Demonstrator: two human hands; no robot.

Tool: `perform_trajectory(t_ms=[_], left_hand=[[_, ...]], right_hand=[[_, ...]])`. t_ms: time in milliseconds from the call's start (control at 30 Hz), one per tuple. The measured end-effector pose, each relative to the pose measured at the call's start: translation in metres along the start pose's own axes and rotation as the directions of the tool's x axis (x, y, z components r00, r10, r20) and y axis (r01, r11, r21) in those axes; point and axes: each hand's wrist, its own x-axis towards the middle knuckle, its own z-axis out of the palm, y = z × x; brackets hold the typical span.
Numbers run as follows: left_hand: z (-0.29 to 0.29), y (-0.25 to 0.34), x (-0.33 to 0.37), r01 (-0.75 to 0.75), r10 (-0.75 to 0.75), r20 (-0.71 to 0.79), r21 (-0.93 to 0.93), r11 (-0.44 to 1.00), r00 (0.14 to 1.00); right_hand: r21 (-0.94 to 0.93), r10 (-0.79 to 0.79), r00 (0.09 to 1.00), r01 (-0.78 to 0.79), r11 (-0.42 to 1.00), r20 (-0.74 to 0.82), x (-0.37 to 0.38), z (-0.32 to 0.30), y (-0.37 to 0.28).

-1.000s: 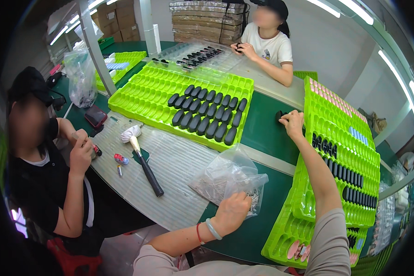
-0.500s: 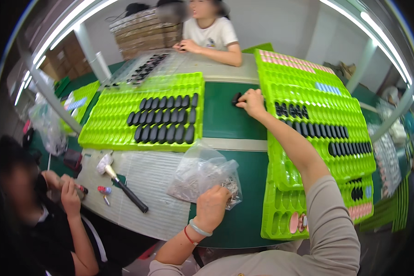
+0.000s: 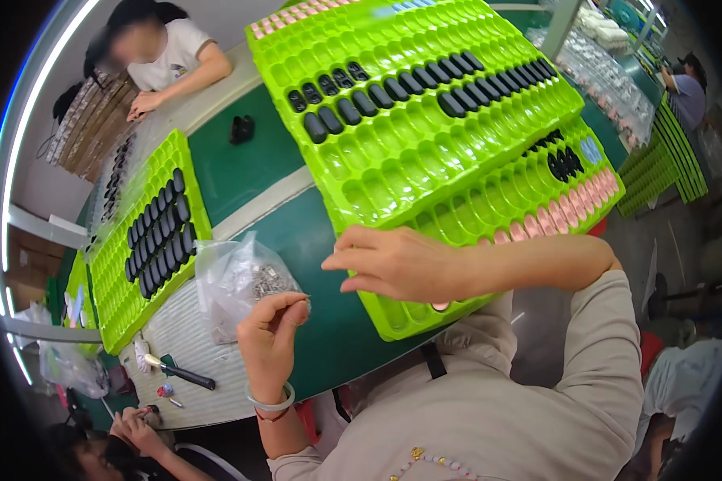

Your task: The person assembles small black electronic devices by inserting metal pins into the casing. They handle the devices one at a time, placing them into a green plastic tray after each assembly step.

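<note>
The left hand point(image 3: 271, 333) is pinched closed, contents unclear; the right hand point(image 3: 393, 260) is half open over a green tray point(image 3: 377, 192). A crumpled clear bag point(image 3: 226, 284) of silvery pieces point(image 3: 269, 280) lies near the desk's point(image 3: 325, 337) front edge.

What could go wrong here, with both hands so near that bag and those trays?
The left hand is close to the plastic bag; a bump might spill its small metal pieces. The right forearm crosses the lower green tray, so it could knock the pink pieces. The upper green tray overlaps the lower one unevenly and might slide if pushed.
</note>
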Motion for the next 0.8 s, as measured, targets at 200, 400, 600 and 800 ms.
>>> perform_trajectory(t_ms=[200,400,600,800], left_hand=[[0.066,0.040,-0.002,0.120,-0.035,0.407,-0.185,0.975,0.913],[0.108,0.055,0.014,-0.048,0.070,0.515,-0.056,0.997,0.854],[0.151,0.054,0.089,-0.748,0.633,0.418,0.495,0.442,0.651],[0.166,0.025,0.113,-0.738,0.614,0.432,0.524,0.426,0.661]], right_hand=[[-0.055,0.009,0.984,-0.019,0.998,-0.177,-0.086,-0.004,-0.017],[-0.206,0.034,0.959,-0.095,0.974,-0.280,-0.130,-0.028,-0.010],[-0.546,-0.134,0.897,-0.132,0.828,-0.420,-0.171,-0.018,0.014],[-0.624,-0.160,0.902,-0.141,0.769,-0.401,-0.210,-0.015,0.036]])
